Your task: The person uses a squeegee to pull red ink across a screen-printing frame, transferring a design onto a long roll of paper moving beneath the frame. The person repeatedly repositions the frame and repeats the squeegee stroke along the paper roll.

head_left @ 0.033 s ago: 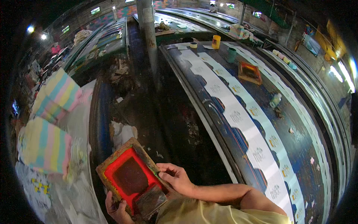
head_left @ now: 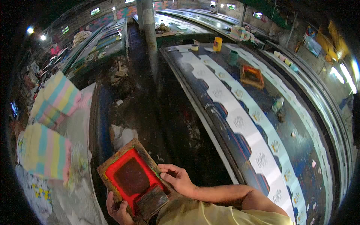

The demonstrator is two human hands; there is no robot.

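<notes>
I hold a wooden screen frame (head_left: 107,172) with a bright red ink border and a dark brown middle (head_left: 131,176) low in front of my body, tilted. A dark flat scraper-like block (head_left: 152,200) lies in its lower right corner. My left hand (head_left: 117,208) grips the frame's lower left edge. My right hand (head_left: 176,176) is closed on its right edge, thumb along the wood. My yellow shirt shows below.
At right, a long table (head_left: 296,146) bears printed scalloped fabric strips (head_left: 243,138), another screen frame (head_left: 245,82), a yellow bucket (head_left: 217,44) and a bottle (head_left: 277,104). Striped cloths (head_left: 47,150) lie left. A pillar (head_left: 148,33) stands ahead; a distant person (head_left: 213,9) is at back.
The room and tables have shifted very slightly in the view, which is a little more blurred. My hands and the frame keep the same hold and position.
</notes>
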